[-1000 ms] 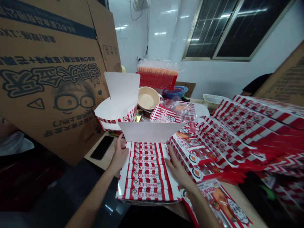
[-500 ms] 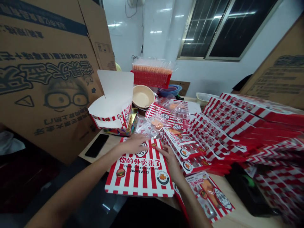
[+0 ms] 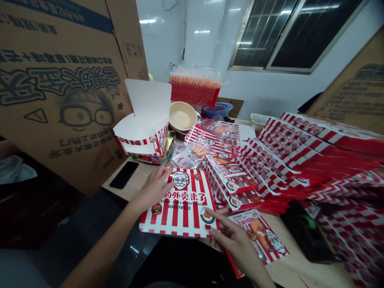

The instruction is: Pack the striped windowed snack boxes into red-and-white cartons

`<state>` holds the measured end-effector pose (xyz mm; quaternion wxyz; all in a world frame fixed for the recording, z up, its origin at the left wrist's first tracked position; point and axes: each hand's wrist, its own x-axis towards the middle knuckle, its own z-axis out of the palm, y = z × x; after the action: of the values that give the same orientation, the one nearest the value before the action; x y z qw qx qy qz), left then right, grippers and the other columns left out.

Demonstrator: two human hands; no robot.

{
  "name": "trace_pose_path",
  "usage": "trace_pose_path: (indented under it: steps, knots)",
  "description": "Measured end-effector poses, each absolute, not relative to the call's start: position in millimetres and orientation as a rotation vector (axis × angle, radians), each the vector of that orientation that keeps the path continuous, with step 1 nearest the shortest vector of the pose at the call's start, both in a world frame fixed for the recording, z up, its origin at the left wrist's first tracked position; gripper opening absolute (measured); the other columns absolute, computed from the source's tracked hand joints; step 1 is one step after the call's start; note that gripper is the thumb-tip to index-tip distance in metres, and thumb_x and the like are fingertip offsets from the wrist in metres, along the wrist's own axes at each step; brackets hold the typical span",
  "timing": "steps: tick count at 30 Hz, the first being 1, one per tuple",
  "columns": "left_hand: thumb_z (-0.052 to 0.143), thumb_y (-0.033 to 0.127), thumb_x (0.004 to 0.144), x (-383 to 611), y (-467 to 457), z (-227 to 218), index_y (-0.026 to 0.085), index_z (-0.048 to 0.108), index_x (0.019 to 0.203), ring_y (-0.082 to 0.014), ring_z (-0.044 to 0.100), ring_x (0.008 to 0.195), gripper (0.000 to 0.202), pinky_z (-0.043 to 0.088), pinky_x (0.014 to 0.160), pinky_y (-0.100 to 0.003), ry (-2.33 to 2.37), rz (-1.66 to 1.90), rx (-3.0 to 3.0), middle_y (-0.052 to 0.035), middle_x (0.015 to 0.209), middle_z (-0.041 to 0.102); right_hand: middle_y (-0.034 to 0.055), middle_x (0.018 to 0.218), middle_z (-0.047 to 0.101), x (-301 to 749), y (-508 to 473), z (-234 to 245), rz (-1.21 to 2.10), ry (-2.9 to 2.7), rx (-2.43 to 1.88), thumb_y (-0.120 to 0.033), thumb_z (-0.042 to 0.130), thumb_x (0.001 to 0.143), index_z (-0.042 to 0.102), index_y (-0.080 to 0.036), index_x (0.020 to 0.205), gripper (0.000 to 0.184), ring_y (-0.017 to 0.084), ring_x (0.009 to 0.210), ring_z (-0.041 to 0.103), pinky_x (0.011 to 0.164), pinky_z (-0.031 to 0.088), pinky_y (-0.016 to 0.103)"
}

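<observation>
At the near edge of the tabletop point(image 3: 288, 272), the striped takeaway carton point(image 3: 183, 216) looks closed — left hand point(image 3: 155, 187) spread on its lid point(image 3: 192, 184), right hand point(image 3: 231, 239) at its corner, grip unclear; a second carton point(image 3: 144, 127) stands open.

Cool, rather dim indoor light fills the frame. White strips of glare shine on the pale wall point(image 3: 207, 48) at upper centre, and bright streaks cross the dark window point(image 3: 276, 36) at upper right. The striped box point(image 3: 177, 216) at lower centre is evenly lit, its large print legible. Clear wrappers point(image 3: 192, 154) near the middle glint. Lower left sinks into shadow. Wide-angle stretching smears the packs point(image 3: 354, 224) at the right edge, with softened detail.
</observation>
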<state>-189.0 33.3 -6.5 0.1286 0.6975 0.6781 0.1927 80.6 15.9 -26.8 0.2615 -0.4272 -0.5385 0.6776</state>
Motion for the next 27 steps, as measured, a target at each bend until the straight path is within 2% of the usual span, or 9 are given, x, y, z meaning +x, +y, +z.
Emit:
trace_pose_path:
  steps: [3,5,9,11,14,18,20,24,27]
  knots:
    - [0.042,0.044,0.086,-208.8,-34.8,-4.2,0.019,0.043,0.131,-0.0282,0.053,0.11,0.051,0.041,0.094,-0.047,2.084,0.81,1.533,-0.0124,0.122,0.056,0.0042,0.109,0.065,82.1,22.1,-26.8,1.796,-1.528,-1.077,-0.039,0.074,0.065,0.056,-0.026,0.12,0.059,0.019,0.091,0.062,0.08,0.051,0.031]
    - [0.048,0.043,0.083,-211.6,-64.7,-3.9,0.022,0.048,0.127,-0.025,0.059,0.101,0.049,0.048,0.086,-0.041,1.833,0.929,1.364,-0.0087,0.117,0.06,0.0054,0.121,0.059,82.5,27.6,-26.6,1.599,-1.667,-1.054,-0.04,0.073,0.065,0.059,-0.027,0.117,0.054,0.023,0.105,0.058,0.087,0.049,0.035]
    - [0.057,0.033,0.08,-202.3,-74.3,-9.0,0.031,0.049,0.125,-0.022,0.051,0.115,0.046,0.047,0.091,-0.034,1.649,1.117,1.483,-0.0028,0.129,0.052,0.0049,0.115,0.063,78.8,31.3,-29.8,0.995,-1.96,-1.027,-0.035,0.063,0.077,0.06,-0.028,0.115,0.039,0.024,0.104,0.06,0.086,0.051,0.037]
    - [0.055,0.03,0.083,-198.3,-69.4,-15.8,0.033,0.048,0.126,-0.0197,0.053,0.111,0.044,0.049,0.088,-0.03,1.73,1.149,1.621,-0.0033,0.122,0.055,0.0042,0.105,0.067,75.3,27.3,-34.7,0.713,-2.021,-0.957,-0.029,0.058,0.082,0.061,-0.028,0.114,0.032,0.022,0.094,0.064,0.082,0.053,0.035]
    - [0.05,0.025,0.086,-196.3,-68.9,-31.4,0.034,0.051,0.123,-0.0151,0.058,0.095,0.038,0.052,0.078,-0.023,1.804,1.188,1.846,-0.0028,0.105,0.058,0.0047,0.092,0.068,70.9,17.2,-44.6,0.432,-2.039,-0.879,-0.021,0.055,0.084,0.062,-0.028,0.111,0.029,0.02,0.084,0.064,0.075,0.055,0.032]
    - [0.05,0.021,0.087,-198.9,-78.3,-53.7,0.033,0.056,0.117,-0.0124,0.057,0.081,0.033,0.051,0.072,-0.021,1.86,1.273,2.102,-0.0009,0.091,0.057,0.0034,0.079,0.059,71.2,6.7,-53.2,0.425,-2.06,-0.856,-0.019,0.051,0.086,0.059,-0.027,0.115,0.031,0.014,0.071,0.06,0.059,0.053,0.022]
    - [0.052,0.022,0.086,-201.5,-82.0,-62.0,0.03,0.055,0.117,-0.0128,0.056,0.082,0.032,0.051,0.072,-0.021,1.885,1.297,2.16,-0.0014,0.092,0.055,0.0024,0.078,0.057,75.2,5.4,-54.0,0.465,-2.123,-0.834,-0.018,0.049,0.087,0.055,-0.027,0.12,0.035,0.013,0.07,0.059,0.06,0.052,0.02]
    - [0.055,0.026,0.084,-206.0,-84.1,-72.9,0.027,0.053,0.114,-0.0139,0.054,0.089,0.03,0.05,0.076,-0.022,1.858,1.369,2.27,-0.0025,0.098,0.053,0.0047,0.096,0.064,86.7,8.6,-54.5,0.419,-2.24,-0.763,-0.016,0.047,0.088,0.052,-0.027,0.121,0.036,0.014,0.086,0.062,0.07,0.053,0.021]
    - [0.055,0.024,0.085,-205.4,-82.7,-75.4,0.028,0.058,0.105,-0.0124,0.055,0.085,0.021,0.051,0.073,-0.021,1.874,1.424,2.222,-0.0009,0.094,0.052,0.0043,0.089,0.065,92.7,12.4,-57.5,0.302,-2.271,-0.715,-0.015,0.046,0.088,0.054,-0.029,0.118,0.034,0.014,0.077,0.063,0.063,0.052,0.023]
